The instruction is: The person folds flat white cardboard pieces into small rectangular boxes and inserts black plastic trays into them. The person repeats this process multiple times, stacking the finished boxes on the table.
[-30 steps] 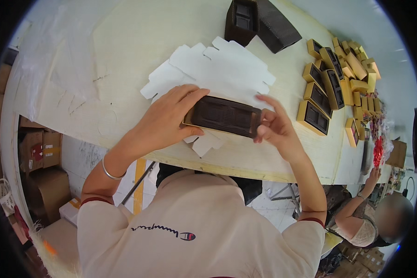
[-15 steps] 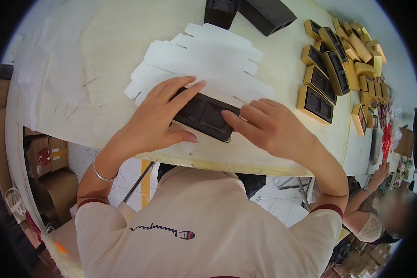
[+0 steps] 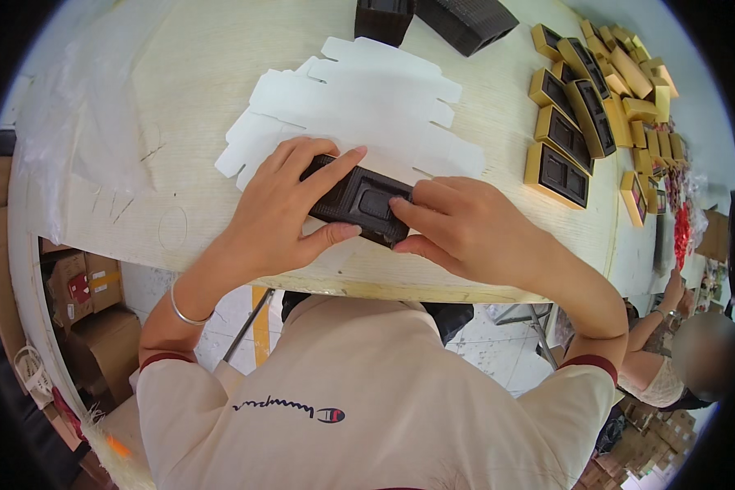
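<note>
Between my two hands, near the table's front edge, is a dark brown plastic insert tray [image 3: 366, 201] with moulded recesses, tilted down to the right. My left hand [image 3: 290, 200] grips its left end, thumb on the near side and fingers over the far side. At its right end, my right hand [image 3: 457, 224] is closed on it, the index finger pressing into the recess and the thumb at the near edge. Whether a box lies under the tray is largely hidden. Just beyond lie flat white card blanks [image 3: 367, 102], overlapping one another.
Gold boxes with dark inserts [image 3: 557, 175] stand at the right, with more gold boxes [image 3: 629, 77] heaped behind. Stacked dark trays [image 3: 469, 23] sit at the far edge. Clear plastic film [image 3: 82, 106] covers the left. A co-worker's arm [image 3: 657, 318] shows at far right.
My left thumb has moved right along the tray's near side. My right thumb has come out to the tray's near edge, and the tray's face now tips more toward me.
</note>
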Demonstrator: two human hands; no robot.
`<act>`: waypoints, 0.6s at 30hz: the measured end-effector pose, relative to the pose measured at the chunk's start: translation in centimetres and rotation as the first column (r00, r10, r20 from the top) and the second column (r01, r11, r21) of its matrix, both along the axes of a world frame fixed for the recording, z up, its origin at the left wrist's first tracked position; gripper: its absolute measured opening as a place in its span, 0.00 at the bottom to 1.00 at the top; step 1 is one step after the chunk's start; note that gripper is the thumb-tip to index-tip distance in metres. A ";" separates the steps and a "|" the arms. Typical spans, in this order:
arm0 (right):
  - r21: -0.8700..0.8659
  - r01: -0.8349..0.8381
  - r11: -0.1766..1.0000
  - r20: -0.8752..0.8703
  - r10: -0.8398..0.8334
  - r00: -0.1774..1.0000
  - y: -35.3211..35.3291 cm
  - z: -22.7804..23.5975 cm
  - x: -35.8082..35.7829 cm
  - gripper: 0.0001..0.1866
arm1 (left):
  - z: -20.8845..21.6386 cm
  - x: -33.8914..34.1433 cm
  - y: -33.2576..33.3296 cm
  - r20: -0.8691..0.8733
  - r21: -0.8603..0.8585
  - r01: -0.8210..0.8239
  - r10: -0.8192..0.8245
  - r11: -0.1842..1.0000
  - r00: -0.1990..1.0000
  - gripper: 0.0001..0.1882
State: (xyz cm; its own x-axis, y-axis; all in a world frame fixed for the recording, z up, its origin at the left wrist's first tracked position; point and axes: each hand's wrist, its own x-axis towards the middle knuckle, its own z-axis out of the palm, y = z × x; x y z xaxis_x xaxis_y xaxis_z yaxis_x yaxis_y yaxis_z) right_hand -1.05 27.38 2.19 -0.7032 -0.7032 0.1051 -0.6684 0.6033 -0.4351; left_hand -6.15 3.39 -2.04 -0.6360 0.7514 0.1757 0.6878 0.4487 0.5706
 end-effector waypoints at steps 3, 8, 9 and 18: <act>-0.057 0.054 0.997 -0.035 -0.056 0.998 -0.3 -0.6 0.3 0.11 | 0.3 -0.5 -0.3 -0.007 -0.001 0.042 -0.042 0.999 0.999 0.37; 0.048 0.131 0.990 -0.162 -0.122 0.979 -0.8 -1.0 0.6 0.12 | 0.3 -0.3 -0.3 -0.073 -0.067 -0.003 -0.002 0.998 0.997 0.33; 0.069 0.144 0.987 -0.199 -0.128 0.972 -0.8 -1.2 0.6 0.13 | 0.4 -0.3 -0.2 -0.086 -0.086 -0.018 0.010 0.996 0.996 0.33; 0.164 0.199 0.966 -0.329 -0.136 0.935 -0.8 0.3 0.2 0.30 | 0.7 -0.5 -0.6 -0.362 -0.153 -0.009 -0.048 0.988 0.931 0.35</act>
